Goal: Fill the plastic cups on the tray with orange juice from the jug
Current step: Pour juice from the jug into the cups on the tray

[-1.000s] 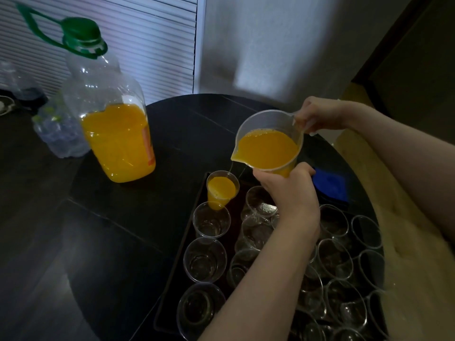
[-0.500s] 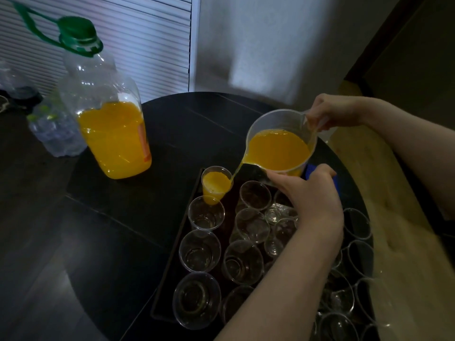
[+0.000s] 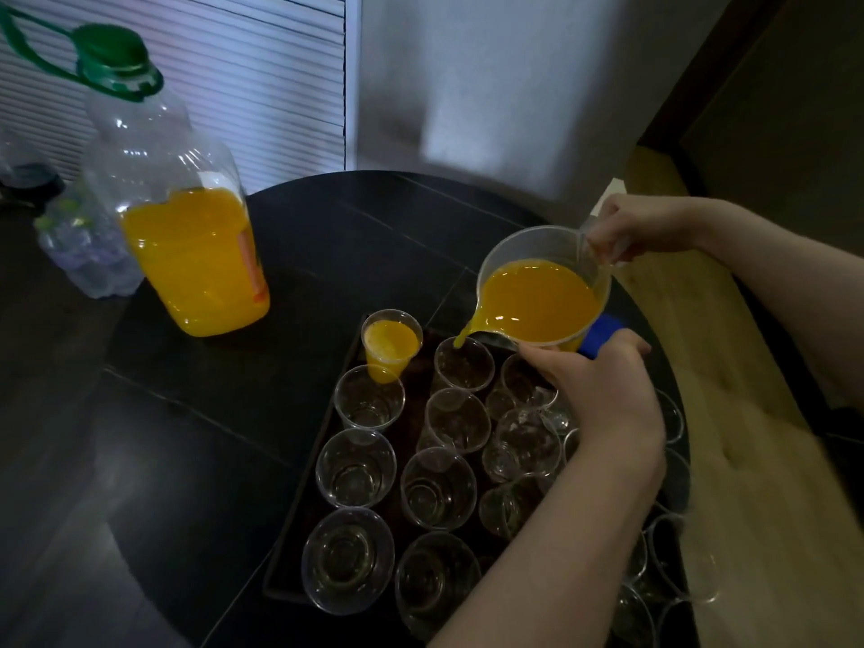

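A clear plastic jug (image 3: 542,297) of orange juice is tilted left. My right hand (image 3: 626,231) grips its handle, and my left hand (image 3: 598,390) cups its base from below. A thin stream leaves the spout over an empty cup (image 3: 465,367) in the back row of the dark tray (image 3: 306,500). To the left of that cup stands one cup (image 3: 390,343) filled with juice. Several empty clear cups fill the tray; my left forearm hides some of them.
A large bottle (image 3: 196,259) with a green cap, about half full of juice, stands at the back left of the round black table (image 3: 234,437). Small water bottles (image 3: 84,254) lie behind it. A blue object (image 3: 603,332) sits behind the jug. More empty cups stand right of the tray.
The jug has shifted right, its spout moving from the filled corner cup to the neighbouring empty cup. Both hands kept their hold on the jug.
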